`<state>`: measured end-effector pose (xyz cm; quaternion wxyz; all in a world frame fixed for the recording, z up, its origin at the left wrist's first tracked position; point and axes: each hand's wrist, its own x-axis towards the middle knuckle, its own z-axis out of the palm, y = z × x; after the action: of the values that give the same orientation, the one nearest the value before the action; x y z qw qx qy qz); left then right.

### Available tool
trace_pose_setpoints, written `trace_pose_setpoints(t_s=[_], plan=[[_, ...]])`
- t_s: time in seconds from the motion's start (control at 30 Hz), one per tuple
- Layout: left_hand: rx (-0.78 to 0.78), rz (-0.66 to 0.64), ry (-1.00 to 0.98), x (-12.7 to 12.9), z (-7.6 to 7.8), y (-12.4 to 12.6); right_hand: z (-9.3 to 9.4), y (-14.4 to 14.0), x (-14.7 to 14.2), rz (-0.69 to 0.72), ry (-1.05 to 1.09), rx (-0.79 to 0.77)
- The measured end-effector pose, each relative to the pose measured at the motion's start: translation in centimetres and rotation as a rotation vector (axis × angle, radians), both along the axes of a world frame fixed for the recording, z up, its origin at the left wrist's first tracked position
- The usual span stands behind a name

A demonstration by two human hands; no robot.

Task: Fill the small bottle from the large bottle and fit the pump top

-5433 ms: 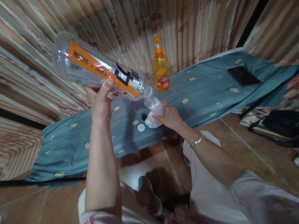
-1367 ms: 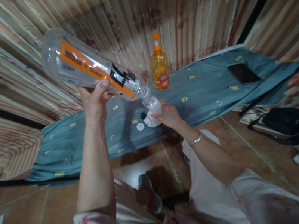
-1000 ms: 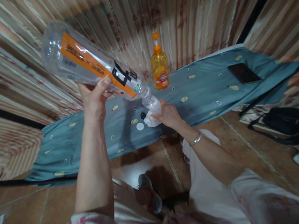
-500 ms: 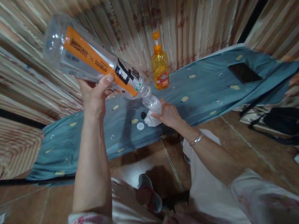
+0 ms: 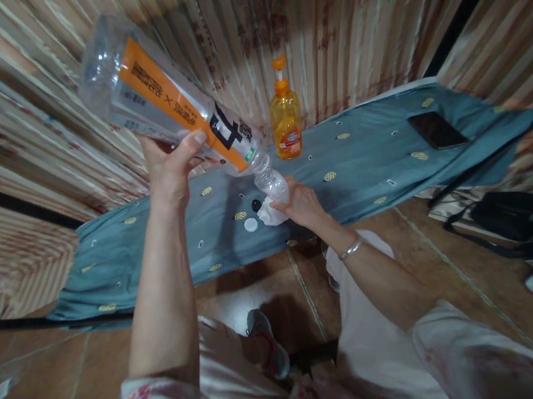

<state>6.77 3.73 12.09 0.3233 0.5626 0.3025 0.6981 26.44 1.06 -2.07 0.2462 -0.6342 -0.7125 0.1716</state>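
Note:
My left hand (image 5: 172, 164) is wrapped round a large clear plastic bottle (image 5: 173, 106) with an orange and white label. The bottle is tilted, mouth down to the right. Its mouth meets the top of a small clear bottle (image 5: 275, 187), which my right hand (image 5: 301, 205) grips. Under my right hand lies a crumpled white tissue or cloth (image 5: 273, 213); whether my fingers touch it I cannot tell. Just left of it, a white cap (image 5: 251, 225) and a small black cap (image 5: 256, 205) rest on the cloth-covered table. The liquid level in the large bottle is not clear.
A yellow pump bottle (image 5: 285, 119) stands at the back of the teal tablecloth (image 5: 367, 163). A dark phone (image 5: 436, 130) lies at the right. Behind hangs a striped curtain (image 5: 335, 27). A black bag (image 5: 517, 220) sits low at the right.
The large bottle in my left hand has tipped a little more upright and shifted slightly right. My right hand and the small bottle are nearly unmoved.

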Motion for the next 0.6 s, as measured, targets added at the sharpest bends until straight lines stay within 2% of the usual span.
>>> trace_pose_setpoints(t_s=[0.2,0.33,0.53,0.6], plan=[[0.01,0.014,-0.015,0.3,0.3,-0.4,0.1,0.0,0.0,-0.001,0.003,-0.016],[-0.039,0.011,-0.06,0.2,0.1,-0.3,0.2,-0.1,0.0,-0.006,0.002,-0.016],[-0.079,-0.014,-0.089,-1.1,-1.6,-0.1,0.4,-0.1,0.0,0.003,-0.013,-0.017],[-0.122,0.011,-0.162,-1.7,-2.4,-0.1,0.3,-0.1,0.0,0.006,-0.016,-0.009]])
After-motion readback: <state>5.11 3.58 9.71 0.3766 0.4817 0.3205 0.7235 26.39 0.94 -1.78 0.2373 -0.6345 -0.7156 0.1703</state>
